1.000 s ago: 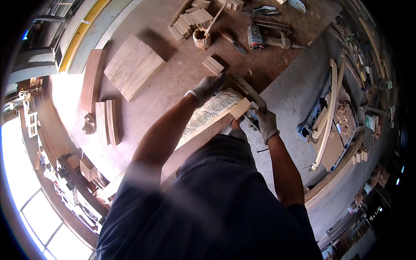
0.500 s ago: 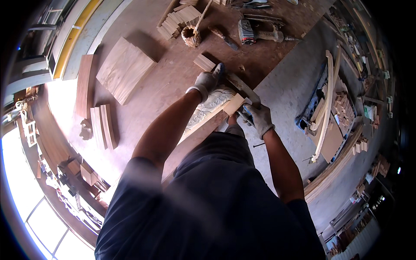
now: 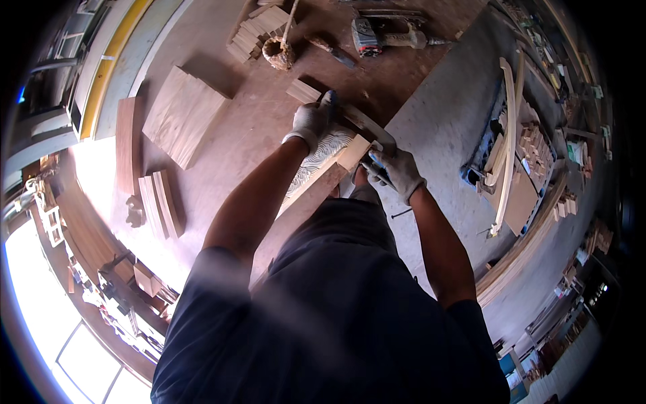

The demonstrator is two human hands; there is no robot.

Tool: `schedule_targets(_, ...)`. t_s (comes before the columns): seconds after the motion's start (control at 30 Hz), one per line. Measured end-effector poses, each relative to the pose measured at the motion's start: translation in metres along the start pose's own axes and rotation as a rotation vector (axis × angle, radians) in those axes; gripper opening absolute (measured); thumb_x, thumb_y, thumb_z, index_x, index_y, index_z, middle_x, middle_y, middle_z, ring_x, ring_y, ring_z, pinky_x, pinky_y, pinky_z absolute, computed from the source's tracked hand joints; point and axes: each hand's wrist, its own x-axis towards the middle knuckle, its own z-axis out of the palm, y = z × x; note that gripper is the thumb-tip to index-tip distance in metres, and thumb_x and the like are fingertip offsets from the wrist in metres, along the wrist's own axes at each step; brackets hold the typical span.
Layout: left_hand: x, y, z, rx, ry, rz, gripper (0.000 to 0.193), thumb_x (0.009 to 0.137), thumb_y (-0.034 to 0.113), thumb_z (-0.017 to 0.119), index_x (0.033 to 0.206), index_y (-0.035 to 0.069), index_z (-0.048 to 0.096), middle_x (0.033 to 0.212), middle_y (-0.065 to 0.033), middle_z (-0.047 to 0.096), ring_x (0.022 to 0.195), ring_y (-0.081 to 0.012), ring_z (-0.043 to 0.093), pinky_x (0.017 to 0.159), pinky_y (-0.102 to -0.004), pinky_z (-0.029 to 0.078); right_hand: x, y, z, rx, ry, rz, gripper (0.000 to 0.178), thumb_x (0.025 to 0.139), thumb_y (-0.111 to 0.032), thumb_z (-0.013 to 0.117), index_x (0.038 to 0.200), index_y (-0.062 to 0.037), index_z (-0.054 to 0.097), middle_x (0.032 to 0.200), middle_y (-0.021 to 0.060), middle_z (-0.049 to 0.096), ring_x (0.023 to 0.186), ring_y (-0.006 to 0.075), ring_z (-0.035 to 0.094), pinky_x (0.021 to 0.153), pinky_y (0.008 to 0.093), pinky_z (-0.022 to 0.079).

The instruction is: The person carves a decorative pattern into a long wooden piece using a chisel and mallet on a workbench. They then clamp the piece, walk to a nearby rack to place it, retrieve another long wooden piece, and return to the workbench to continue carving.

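A carved board (image 3: 330, 149) with a swirling wave pattern lies in front of my body, with a plain wooden block (image 3: 353, 153) at its right end. Across its far side runs a grey-brown bar with a rounded corner, which looks like the frame of a clamp (image 3: 369, 126). My gloved left hand (image 3: 309, 124) is closed at the bar's left end, its blue-tipped thumb pointing away from me. My gloved right hand (image 3: 400, 176) is closed around dark parts below the rounded corner. A thin dark rod (image 3: 402, 213) shows below that hand. The fingers' undersides are hidden.
Beyond my left hand lie a small wood block (image 3: 303, 91), a glue-crusted pot (image 3: 278, 52), a brush (image 3: 331, 50) and a power tool (image 3: 383, 38). Boards (image 3: 185, 118) rest at the left. A blue-edged crate (image 3: 471, 176) of wood pieces stands at the right.
The view has shifted slightly, so the table things sit a little further left and higher. Both hands keep about the same hold on the clamp-like bar.
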Motion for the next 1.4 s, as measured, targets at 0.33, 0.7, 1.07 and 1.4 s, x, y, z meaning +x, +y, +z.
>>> schedule_targets(0.33,-0.015,0.019,-0.003,0.041,0.032,-0.007,0.057,0.103,0.055,0.057,0.104,0.002,0.078,0.089,-0.0074,0.075,0.076,-0.0153,0.067,0.072,-0.034,0.054,-0.059,0.063,-0.061,-0.062,0.087,0.185,0.043,0.094,-0.043,0.074,0.1,-0.0005,0.071,0.094,0.0106,0.075,0.084,0.0204,0.072,0.078,0.034,0.057)
schedule_targets(0.7,-0.034,0.034,-0.003,0.005,0.095,-0.037,0.058,0.101,0.057,0.058,0.1,0.003,0.079,0.084,-0.0092,0.075,0.074,-0.0158,0.069,0.071,-0.0342,0.055,-0.108,0.097,-0.025,0.265,0.335,0.062,0.054,0.106,-0.047,0.053,0.092,0.0022,0.069,0.079,0.0126,0.074,0.071,0.0182,0.072,0.069,0.0322,0.06)
schedule_targets(1.07,-0.036,0.032,-0.002,0.036,0.136,0.033,0.053,0.101,0.054,0.062,0.096,0.004,0.079,0.075,-0.0061,0.073,0.066,-0.0154,0.068,0.064,-0.0343,0.053,-0.096,0.099,-0.034,0.439,0.28,0.335,0.056,0.101,-0.058,0.056,0.071,-0.0111,0.055,0.053,0.0083,0.058,0.042,0.0204,0.057,0.042,0.0323,0.044)
schedule_targets(1.4,-0.019,0.013,0.0,0.135,0.157,0.083,0.053,0.101,0.054,0.06,0.098,0.005,0.081,0.074,-0.0059,0.073,0.066,-0.0147,0.068,0.064,-0.0339,0.054,-0.095,0.076,-0.038,0.651,0.277,0.551,0.049,0.099,-0.052,0.064,0.068,-0.0172,0.048,0.047,0.0049,0.048,0.036,0.0218,0.047,0.036,0.0348,0.036)
